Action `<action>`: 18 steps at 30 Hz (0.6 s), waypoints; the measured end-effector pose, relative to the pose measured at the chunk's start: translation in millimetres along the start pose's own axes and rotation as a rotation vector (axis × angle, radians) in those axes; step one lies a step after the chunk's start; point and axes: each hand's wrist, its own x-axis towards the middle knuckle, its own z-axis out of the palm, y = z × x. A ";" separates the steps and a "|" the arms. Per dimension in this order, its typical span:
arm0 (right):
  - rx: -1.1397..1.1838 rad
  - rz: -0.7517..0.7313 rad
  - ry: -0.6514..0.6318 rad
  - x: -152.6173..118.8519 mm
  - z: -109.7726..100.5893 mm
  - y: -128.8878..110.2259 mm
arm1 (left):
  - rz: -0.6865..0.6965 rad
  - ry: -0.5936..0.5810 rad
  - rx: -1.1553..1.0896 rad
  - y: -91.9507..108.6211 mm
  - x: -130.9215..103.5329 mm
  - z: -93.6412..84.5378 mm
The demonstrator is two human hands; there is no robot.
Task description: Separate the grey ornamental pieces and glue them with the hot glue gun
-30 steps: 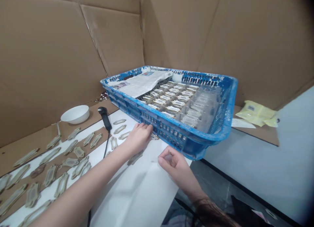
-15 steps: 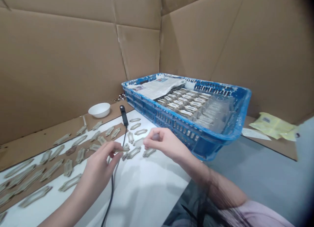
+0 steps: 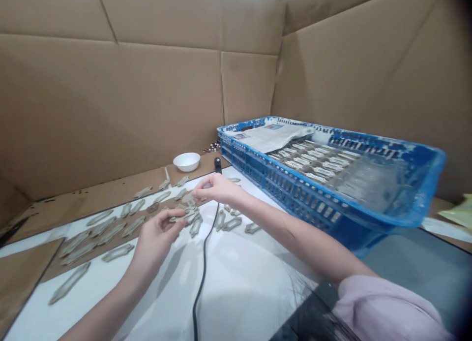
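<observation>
My left hand (image 3: 158, 232) is closed in a pinch on a narrow metal label frame (image 3: 187, 216), held just above the table among other frames. My right hand (image 3: 216, 189) is above it and to the right, thumb and fingers pressed together. At its fingertips shows a small, thin pale plate (image 3: 190, 199), faint and partly blurred. Loose label frames lie around both hands, including one frame (image 3: 232, 224) below my right forearm and another frame (image 3: 118, 252) to the left of my left hand.
A blue plastic crate (image 3: 295, 196) stands at the right, holding rows of frames, clear plastic trays (image 3: 372, 183) and a white printed bag (image 3: 271, 137). A white bowl (image 3: 186, 162) sits at the back. A black cable (image 3: 202, 267) crosses the white table surface (image 3: 243, 282). Cardboard walls surround it.
The view has turned left. My right hand has moved left over the frames with the pale plate, closer to my left hand, which keeps its pinch on the label frame.
</observation>
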 end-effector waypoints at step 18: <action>-0.036 0.044 -0.022 5.6 31.4 7.6 | 0.180 0.158 -0.183 -3.0 -6.7 2.2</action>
